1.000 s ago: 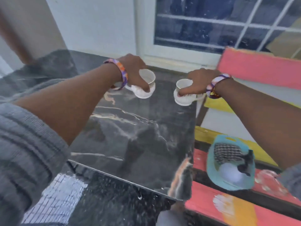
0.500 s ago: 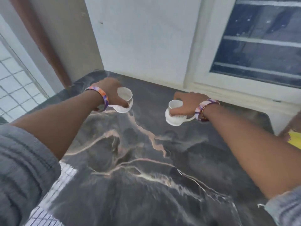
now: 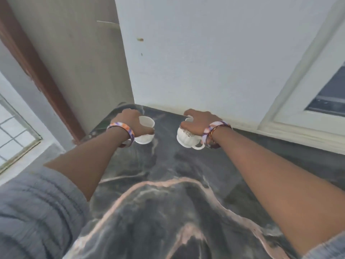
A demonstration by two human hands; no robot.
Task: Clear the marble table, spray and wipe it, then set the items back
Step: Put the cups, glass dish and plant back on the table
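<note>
Both arms stretched forward, forearms bare, grey sleeves pushed up past elbows. Left forearm runs from 8 o'clock toward centre; right forearm from 4 o'clock toward centre. Left hand at 11 o'clock, knuckles up, fingers curled down over white cup, thumb on near side. Right hand at 12 o'clock, palm down, fingers clawed over rim of second white cup. Patterned bracelet on each wrist. Hands level, apart.
</note>
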